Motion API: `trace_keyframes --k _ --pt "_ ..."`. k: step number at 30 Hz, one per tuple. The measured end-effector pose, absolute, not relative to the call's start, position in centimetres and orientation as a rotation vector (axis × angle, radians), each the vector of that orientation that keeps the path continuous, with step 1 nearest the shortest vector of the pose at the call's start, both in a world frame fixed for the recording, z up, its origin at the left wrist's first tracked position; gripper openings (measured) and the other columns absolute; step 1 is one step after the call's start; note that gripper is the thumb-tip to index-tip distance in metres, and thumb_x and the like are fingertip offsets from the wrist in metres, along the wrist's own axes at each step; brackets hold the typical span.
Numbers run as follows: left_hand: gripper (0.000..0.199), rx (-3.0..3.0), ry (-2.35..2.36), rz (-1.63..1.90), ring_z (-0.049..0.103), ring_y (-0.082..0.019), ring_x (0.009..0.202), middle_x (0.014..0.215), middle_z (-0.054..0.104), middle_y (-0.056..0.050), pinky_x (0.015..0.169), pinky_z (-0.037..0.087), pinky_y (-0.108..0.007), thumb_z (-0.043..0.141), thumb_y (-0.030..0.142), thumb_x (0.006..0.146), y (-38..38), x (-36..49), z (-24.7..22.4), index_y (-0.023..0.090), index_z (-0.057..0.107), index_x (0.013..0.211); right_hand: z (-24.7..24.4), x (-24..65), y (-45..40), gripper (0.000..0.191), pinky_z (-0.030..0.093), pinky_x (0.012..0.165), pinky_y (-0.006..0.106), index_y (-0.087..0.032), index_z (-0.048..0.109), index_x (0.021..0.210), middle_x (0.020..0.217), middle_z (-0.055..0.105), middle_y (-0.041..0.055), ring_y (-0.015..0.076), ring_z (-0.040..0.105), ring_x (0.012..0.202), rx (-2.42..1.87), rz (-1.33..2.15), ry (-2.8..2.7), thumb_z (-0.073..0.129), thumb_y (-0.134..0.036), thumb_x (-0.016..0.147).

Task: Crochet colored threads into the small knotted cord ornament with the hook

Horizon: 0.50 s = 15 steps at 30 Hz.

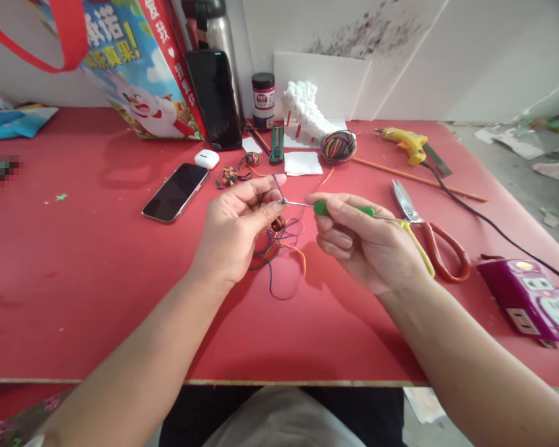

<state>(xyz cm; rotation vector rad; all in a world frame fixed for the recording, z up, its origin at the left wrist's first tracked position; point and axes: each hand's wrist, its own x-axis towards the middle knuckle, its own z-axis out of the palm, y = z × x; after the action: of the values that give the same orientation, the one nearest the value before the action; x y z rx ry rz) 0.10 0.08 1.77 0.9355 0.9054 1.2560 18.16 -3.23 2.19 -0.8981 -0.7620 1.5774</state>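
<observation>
My right hand (363,239) is closed around the green handle of a crochet hook (320,207), whose thin metal shaft points left. The shaft's tip meets dark blue yarn (278,186) at the fingertips of my left hand (242,220). That hand pinches the yarn between thumb and fingers, and a strand stands up over the index finger. Below the fingers hangs a small dark-and-orange piece (277,223), partly hidden by the thumb. Loose multicoloured yarn (286,298) loops down over the red table beneath both hands.
Scissors (414,217), a yellow glue gun (412,146) with a black cord and a purple power strip (522,298) lie right. A yarn ball (338,147), green cutter (276,146) and jar (263,99) stand behind. Left are a phone (177,192), earbud case (207,159) and bag (153,81).
</observation>
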Motion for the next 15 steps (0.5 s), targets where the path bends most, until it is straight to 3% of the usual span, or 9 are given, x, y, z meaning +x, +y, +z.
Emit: trace_keyframes --k 4,9,15 --pt "0.035 0.817 0.867 1.206 0.063 -0.008 0.07 0.074 0.067 0.003 0.066 0.053 -0.019 0.089 0.003 0.067 -0.2 0.4 2.3 0.021 0.089 0.097 1.6 17.5 -3.5 0.013 0.039 0.049 0.024 -0.021 0.087 0.094 0.072 0.063 -0.0014 0.0063 0.041 0.053 -0.871 1.488 -0.816 0.088 -0.03 0.086" --pt "0.037 0.762 0.888 1.236 0.065 -0.009 0.07 0.075 0.07 0.004 0.068 0.054 -0.022 0.086 0.002 0.068 -0.5 0.6 2.3 0.022 0.086 0.099 0.8 16.9 -3.7 0.015 0.043 0.05 0.024 -0.024 0.087 0.1 0.077 0.063 -0.0016 0.0076 0.041 0.055 -0.825 1.431 -0.813 0.085 -0.035 0.09" --pt "0.029 0.813 0.857 1.209 0.061 -0.01 0.065 0.083 0.075 0.001 0.064 0.051 -0.027 0.085 0.008 0.075 -0.6 0.4 2.0 0.023 0.085 0.101 0.8 17.1 -3.4 0.017 0.039 0.047 0.023 -0.023 0.086 0.099 0.076 0.061 -0.002 0.0075 0.037 0.054 -0.854 1.459 -0.804 0.086 -0.036 0.088"
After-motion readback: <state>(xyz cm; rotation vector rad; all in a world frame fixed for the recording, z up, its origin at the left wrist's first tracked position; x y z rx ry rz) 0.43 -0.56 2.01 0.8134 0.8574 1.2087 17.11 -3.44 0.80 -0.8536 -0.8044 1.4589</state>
